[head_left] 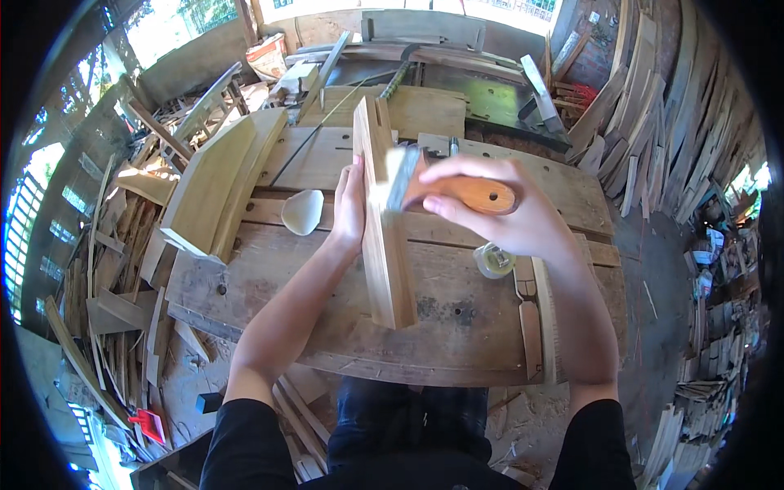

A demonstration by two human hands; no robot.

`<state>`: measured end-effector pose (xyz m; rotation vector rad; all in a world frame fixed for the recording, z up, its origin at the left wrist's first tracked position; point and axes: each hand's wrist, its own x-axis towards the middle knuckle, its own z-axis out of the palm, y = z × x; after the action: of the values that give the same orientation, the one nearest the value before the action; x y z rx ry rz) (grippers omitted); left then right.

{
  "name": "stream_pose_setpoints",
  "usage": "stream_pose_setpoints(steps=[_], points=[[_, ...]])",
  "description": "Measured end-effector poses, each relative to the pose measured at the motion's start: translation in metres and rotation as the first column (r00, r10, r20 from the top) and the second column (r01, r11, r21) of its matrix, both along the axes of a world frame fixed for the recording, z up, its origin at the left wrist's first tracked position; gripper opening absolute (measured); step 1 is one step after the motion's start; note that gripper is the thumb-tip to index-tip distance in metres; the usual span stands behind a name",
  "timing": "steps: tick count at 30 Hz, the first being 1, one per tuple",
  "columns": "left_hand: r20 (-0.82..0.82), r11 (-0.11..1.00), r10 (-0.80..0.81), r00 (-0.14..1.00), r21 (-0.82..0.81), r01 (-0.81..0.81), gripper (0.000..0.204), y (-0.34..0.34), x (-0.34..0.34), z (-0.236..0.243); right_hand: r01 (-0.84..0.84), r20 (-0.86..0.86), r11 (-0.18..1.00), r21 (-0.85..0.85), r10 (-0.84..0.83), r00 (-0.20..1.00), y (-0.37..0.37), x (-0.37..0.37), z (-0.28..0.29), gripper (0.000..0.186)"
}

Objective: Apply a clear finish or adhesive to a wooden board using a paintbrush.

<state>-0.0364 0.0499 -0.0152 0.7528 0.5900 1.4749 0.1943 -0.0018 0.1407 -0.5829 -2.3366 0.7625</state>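
Observation:
Across the middle of the workbench, my left hand point(350, 202) grips a long wooden piece point(386, 265) by its left side, with the fingers wrapped on it. The piece has a slot near its far end and leans away from me. My right hand point(523, 208) is closed around the orange-brown wooden handle of a wide paintbrush point(478, 194). The brush's pale bristles, partly blurred, meet the upper right face of the wooden piece. Left of my left hand lies a shallow white dish point(303, 212) with an uneven rim.
A roll of clear tape point(495, 260) and a slim wooden-handled tool point(530, 327) lie on the workbench point(269, 282) near my right forearm. Joined pale boards point(224, 180) stand at the left. Scrap wood point(653, 106) leans along the right wall, and a red dustpan point(149, 425) sits low left.

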Motion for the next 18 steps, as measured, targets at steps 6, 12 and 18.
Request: stream_pose_setpoints(steps=[6,12,18], points=[[-0.004,0.997,0.052,0.999,-0.055,-0.052,0.047,0.004,-0.016,-0.01,-0.097,0.157,0.994,-0.059,0.105,0.982,-0.012,-0.007,0.001,0.027],[-0.151,0.982,0.146,0.978,-0.1,-0.162,0.046,-0.004,-0.008,0.001,-0.324,0.168,0.899,-0.293,0.382,0.909,-0.025,-0.003,0.015,0.018],[-0.191,0.98,0.158,0.969,-0.093,-0.178,0.057,0.001,-0.007,-0.006,-0.459,0.187,0.766,-0.449,0.583,0.79,-0.024,0.005,0.016,0.016]])
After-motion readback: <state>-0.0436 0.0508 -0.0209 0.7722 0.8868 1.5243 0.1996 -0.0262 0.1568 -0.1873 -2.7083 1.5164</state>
